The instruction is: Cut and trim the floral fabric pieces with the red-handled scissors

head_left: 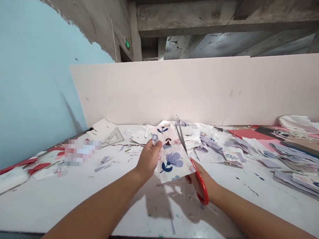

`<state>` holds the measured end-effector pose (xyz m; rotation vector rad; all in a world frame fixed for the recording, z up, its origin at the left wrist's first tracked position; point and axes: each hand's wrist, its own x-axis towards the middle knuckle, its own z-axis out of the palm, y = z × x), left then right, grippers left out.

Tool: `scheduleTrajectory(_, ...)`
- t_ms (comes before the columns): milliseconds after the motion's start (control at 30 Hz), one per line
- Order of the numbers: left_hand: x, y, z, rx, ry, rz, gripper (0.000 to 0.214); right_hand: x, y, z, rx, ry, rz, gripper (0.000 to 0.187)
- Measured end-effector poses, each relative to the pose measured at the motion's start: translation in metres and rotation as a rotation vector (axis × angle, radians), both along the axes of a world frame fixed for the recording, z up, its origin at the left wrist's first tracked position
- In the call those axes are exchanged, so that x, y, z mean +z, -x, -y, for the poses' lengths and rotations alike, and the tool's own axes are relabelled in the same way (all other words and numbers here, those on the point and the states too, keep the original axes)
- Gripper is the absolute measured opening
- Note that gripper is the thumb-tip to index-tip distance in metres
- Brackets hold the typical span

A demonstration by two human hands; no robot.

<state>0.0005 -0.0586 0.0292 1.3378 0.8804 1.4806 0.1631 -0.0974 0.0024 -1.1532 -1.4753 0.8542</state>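
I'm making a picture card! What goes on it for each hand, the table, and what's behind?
Left hand: holds a flowery piece
Right hand: holds scissors with red handles
Table: white, with a clear triangle ruler and many scraps
Behind table: pale upright board
Wall on the left: light blue

I believe I am standing in a small craft workshop, set up inside a rough concrete building. Overhead run bare, stained concrete beams [180, 21], and the blue paint of the side wall [30, 73] ends in a ragged edge under grey plaster. A lit green sign [127, 43] hangs high up, and a plain pale partition [171, 91] closes the back. The white worktable [51, 199] carries stains, many cut scraps [105, 163], a set square [116, 136], stacked pieces [297, 183] and red-handled scissors [199, 180] in use.
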Motion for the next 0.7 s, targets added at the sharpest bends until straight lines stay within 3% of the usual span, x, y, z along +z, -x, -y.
scheduleTrajectory(100,-0.001,0.000,0.002,0.058,-0.024,-0.056,0.029,-0.005,-0.002,-0.001,0.099,0.002,0.082,0.017)
scheduleTrajectory(300,-0.003,0.002,0.001,0.183,-0.085,-0.173,0.031,-0.006,-0.001,-0.001,0.092,0.014,0.115,0.018)
scheduleTrajectory(700,0.008,0.002,0.011,0.244,-0.147,-0.311,0.028,0.000,0.004,-0.001,0.183,0.079,-0.050,0.021)
